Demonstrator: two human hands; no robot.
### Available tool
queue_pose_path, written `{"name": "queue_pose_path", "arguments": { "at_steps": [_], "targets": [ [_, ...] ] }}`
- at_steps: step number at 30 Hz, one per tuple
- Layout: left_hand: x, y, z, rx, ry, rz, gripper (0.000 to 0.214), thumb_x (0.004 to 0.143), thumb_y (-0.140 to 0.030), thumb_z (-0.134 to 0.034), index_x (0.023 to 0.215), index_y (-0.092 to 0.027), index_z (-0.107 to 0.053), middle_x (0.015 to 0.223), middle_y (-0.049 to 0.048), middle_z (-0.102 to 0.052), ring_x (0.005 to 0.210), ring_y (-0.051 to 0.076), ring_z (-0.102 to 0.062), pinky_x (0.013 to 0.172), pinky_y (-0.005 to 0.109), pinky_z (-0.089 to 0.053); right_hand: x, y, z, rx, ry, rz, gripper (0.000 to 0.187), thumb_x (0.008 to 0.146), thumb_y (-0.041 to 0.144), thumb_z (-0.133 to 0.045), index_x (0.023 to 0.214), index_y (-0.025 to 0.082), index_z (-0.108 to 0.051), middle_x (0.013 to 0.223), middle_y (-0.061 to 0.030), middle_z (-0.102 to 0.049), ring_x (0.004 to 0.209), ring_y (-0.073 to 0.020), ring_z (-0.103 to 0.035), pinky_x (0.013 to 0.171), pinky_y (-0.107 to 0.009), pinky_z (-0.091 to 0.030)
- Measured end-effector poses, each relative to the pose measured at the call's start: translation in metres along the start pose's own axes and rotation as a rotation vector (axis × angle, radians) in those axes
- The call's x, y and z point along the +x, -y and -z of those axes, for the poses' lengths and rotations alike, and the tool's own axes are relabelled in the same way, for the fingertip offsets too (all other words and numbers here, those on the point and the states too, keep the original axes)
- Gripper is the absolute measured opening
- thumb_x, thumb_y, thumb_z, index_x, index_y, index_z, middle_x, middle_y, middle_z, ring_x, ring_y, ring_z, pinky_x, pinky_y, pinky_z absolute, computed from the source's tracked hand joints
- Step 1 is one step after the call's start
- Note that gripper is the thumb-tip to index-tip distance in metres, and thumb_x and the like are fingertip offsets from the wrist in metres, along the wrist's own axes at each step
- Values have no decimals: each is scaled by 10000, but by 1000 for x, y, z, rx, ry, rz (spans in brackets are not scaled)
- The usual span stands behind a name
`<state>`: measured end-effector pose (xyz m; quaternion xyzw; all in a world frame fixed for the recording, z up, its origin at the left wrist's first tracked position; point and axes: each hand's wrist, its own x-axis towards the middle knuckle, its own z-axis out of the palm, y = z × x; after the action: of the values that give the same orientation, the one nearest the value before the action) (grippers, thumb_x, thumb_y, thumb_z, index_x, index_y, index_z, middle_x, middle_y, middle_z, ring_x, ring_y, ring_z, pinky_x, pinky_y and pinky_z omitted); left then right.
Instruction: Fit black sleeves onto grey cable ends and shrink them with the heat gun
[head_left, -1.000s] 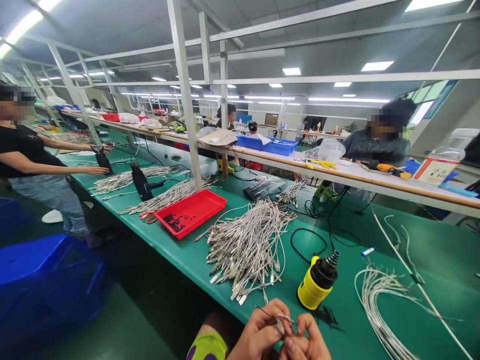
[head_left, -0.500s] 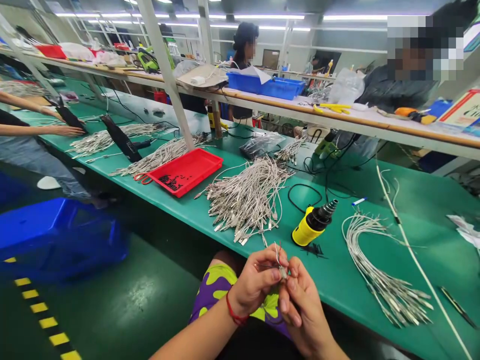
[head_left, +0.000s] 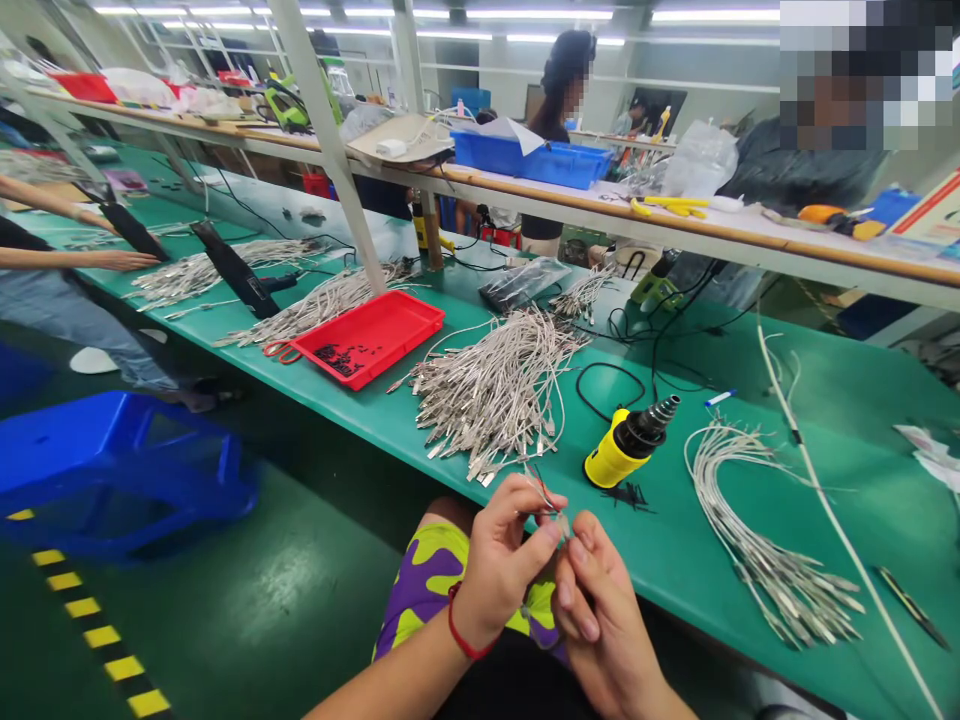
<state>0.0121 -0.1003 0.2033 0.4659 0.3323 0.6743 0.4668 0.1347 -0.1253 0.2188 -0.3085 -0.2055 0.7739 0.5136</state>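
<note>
Over the lap (head_left: 416,600), the thin wires (head_left: 538,485) and small pale part (head_left: 561,523) could slip if the pinch slackens, the left hand (head_left: 502,555) clamping them with fingers bent, the right hand (head_left: 600,585) curled close at four o'clock, its grip unclear, the cable pile (head_left: 499,390) lying beyond at eleven.

Open worktop (head_left: 682,560) right of the right hand (head_left: 606,592), between yellow-and-black tool (head_left: 616,455) and curved cable bundle (head_left: 776,560), heaped cables (head_left: 495,385) and red tray (head_left: 375,335) crowding the left, slanted post (head_left: 331,150) and raised shelf (head_left: 525,195) farther back
</note>
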Motion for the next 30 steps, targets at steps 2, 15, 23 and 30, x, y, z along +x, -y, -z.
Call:
{"name": "queue_pose_path", "arguments": {
  "at_steps": [2, 15, 23, 30],
  "targets": [
    [2, -1, 0, 41, -20, -38, 171, 916, -125, -694, 1032, -236, -754, 1026, 41, -637, 1003, 180, -571, 900, 298, -482, 1, 0, -2, 6, -24, -6, 321, 959, 304, -717, 870, 249, -413, 542, 106, -537, 374, -25, -144, 394, -167, -163],
    [11, -3, 14, 50, 14, 0, 82, 906, -181, -737, 961, -203, -793, 951, 53, -651, 908, 179, -601, 790, 284, -490, 3, -1, -10, -3, -108, 6, 385, 898, 357, -781, 849, 242, -417, 609, 80, -591, 396, -18, -156, 402, -156, -173],
    [8, -10, 4, -323, -57, 369, 82, 876, -248, -722, 873, -165, -726, 789, 15, -590, 695, 126, -537, 669, 240, -449, 1, -6, -12, -49, -40, 9, 389, 917, 351, -756, 842, 250, -387, 560, 76, -602, 365, -18, -199, 407, -165, -161],
    [15, -16, 16, -493, 132, 786, 204, 861, -336, -683, 770, -153, -696, 702, 30, -567, 664, 156, -544, 662, 266, -455, 2, -12, 1, -136, 48, 29, 379, 948, 337, -716, 847, 255, -360, 569, 38, -666, 352, -21, -221, 416, -157, -147]
  ]
}}
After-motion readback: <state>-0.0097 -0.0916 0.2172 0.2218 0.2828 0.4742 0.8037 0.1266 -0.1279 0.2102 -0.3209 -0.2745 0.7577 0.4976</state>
